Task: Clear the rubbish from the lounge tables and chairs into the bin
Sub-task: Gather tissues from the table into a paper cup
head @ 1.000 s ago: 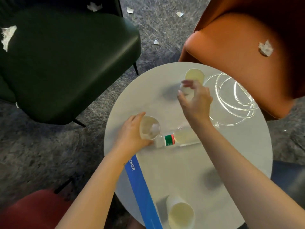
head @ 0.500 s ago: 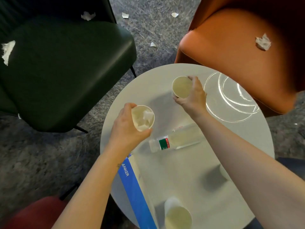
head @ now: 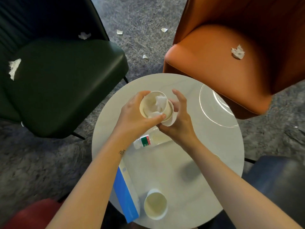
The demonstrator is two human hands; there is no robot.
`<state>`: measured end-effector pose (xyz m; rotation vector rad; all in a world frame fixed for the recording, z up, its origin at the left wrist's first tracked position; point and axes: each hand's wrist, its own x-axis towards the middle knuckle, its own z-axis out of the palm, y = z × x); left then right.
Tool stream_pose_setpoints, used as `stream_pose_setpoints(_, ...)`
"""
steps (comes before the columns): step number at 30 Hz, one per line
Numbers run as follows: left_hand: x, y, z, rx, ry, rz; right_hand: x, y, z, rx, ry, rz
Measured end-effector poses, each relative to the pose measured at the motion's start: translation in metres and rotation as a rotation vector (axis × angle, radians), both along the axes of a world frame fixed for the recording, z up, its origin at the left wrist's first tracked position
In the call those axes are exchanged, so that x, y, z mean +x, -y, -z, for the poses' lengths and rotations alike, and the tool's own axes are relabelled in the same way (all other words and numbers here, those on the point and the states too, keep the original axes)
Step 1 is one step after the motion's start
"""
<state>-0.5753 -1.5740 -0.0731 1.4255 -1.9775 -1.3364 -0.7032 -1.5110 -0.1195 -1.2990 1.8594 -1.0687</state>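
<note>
Over the round white table [head: 206, 156], my left hand [head: 137, 116] grips a paper cup [head: 148, 103] with crumpled tissue inside. That cup sits nested in a second paper cup [head: 170, 119], which my right hand [head: 179, 123] holds from below and behind. An empty plastic bottle [head: 148, 141] with a red-green label lies on the table under my hands. Another paper cup [head: 155, 206] stands near the table's front edge. Tissue scraps lie on the green chair [head: 66, 83] at its left side [head: 14, 68] and back [head: 84, 35], and one on the orange chair [head: 238, 52].
A blue-and-white box [head: 127, 194] overhangs the table's front left edge. Small paper bits [head: 119, 31] dot the grey carpet between the chairs. A red seat [head: 33, 215] sits at bottom left, a dark seat [head: 277, 182] at right. No bin is in view.
My right hand lifted the far cup off the table and brought it toward me. My left hand raised its tissue-filled cup and set it into the other cup.
</note>
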Motion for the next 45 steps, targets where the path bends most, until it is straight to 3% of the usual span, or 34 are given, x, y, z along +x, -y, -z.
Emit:
stream_pose_setpoints(6,-0.024,-0.020,0.007,0.058,0.094,0.124,-0.016,-0.026,-0.009,-0.074,0.137,0.030)
stream_pose_setpoints(11,-0.034,-0.035,0.005,0.278,-0.046,0.188,-0.039,-0.056,-0.005,-0.043,0.258,0.025)
stream_pose_setpoints(15,-0.040,-0.058,0.008,0.205,-0.028,0.277,-0.059,-0.082,-0.002,-0.007,0.321,-0.023)
stream_pose_setpoints(20,-0.053,-0.086,0.018,0.133,-0.057,0.209,-0.082,-0.111,0.005,0.089,0.184,-0.151)
stream_pose_setpoints(24,-0.055,-0.103,0.027,0.135,-0.068,0.078,-0.113,-0.142,0.018,0.243,-0.094,-0.162)
stream_pose_setpoints(27,-0.055,-0.115,0.032,0.121,-0.034,0.004,-0.122,-0.166,0.034,0.416,-0.301,-0.340)
stream_pose_setpoints(30,-0.054,-0.127,0.038,0.111,-0.017,-0.021,-0.119,-0.178,0.053,0.450,-0.431,-0.426)
stream_pose_setpoints(36,-0.055,-0.148,0.056,0.116,0.014,-0.058,-0.122,-0.179,0.070,0.320,-0.306,-0.332)
stream_pose_setpoints(40,-0.056,-0.159,0.060,0.122,-0.023,-0.136,-0.127,-0.181,0.072,0.330,-0.357,-0.416)
stream_pose_setpoints(45,-0.061,-0.166,0.053,0.175,-0.119,-0.148,-0.132,-0.196,0.076,0.392,-0.163,-0.432)
